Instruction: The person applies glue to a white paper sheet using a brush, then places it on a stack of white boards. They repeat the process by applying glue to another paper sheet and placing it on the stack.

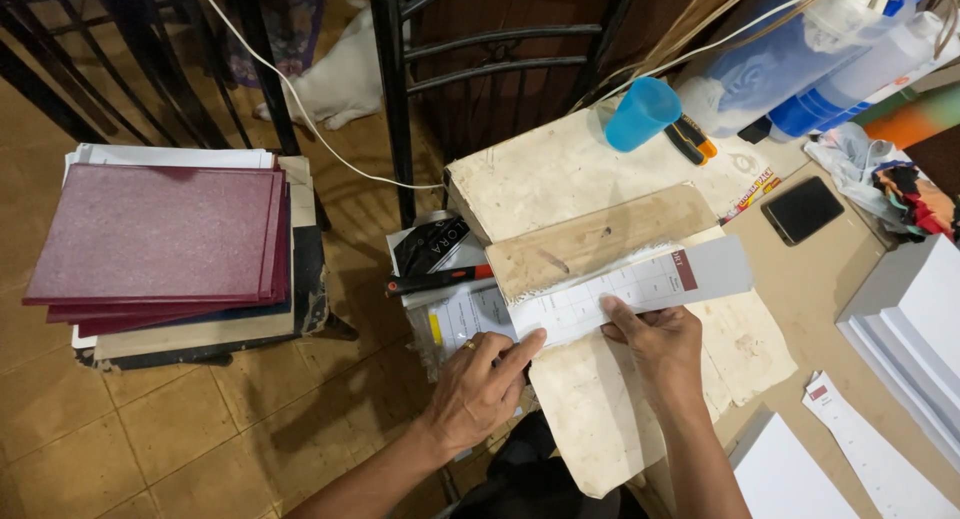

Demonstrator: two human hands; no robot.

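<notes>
A red and yellow printed label (pixel 752 191) lies flat at the desk (pixel 820 279) edge near a black phone (pixel 802 210). We see a blue cup (pixel 641 113) behind, a wooden board (pixel 595 239) just above our hands, and maroon books (pixel 160 239) stacked well to the left. Our left hand (pixel 482 387) and right hand (pixel 660 344) press flat, fingers extended, gripping nothing, on a long white paper strip (pixel 625 289) with a grey end and small red patch, lying across stained paper.

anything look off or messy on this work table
Yes: the paper covering under the wooden board is stained and worn, with ragged edges. The printed sheet that both hands press lies slanted across it.
</notes>
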